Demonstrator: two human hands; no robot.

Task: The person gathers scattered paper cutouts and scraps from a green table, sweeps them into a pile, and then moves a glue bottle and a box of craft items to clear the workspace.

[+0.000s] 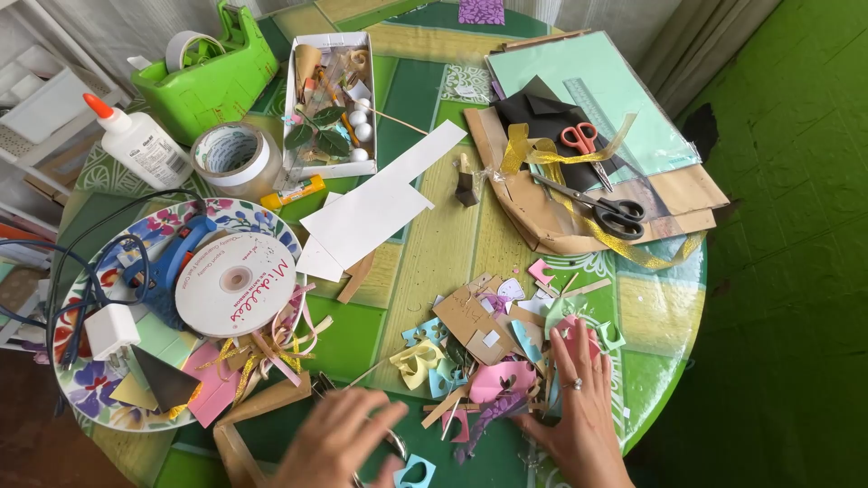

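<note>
My right hand (579, 407) lies flat, fingers spread, on the right side of a heap of coloured paper and cardboard scraps (493, 348) near the table's front edge. It wears a ring. My left hand (339, 443) is blurred at the bottom middle, fingers apart, over a pair of metal scissors (393, 443) and a small blue paper piece (414, 472). I cannot tell whether it touches the scissors. A brown cardboard frame (244, 425) lies just left of it.
A flowered plate (258, 217) holds a blue glue gun (172, 262), ribbon spool (235, 285) and white plug. Behind stand a glue bottle (140, 145), tape roll (237, 155), green tape dispenser (212, 77), a box of bits (330, 99), white card (375, 203), black scissors (597, 212), red scissors (579, 137).
</note>
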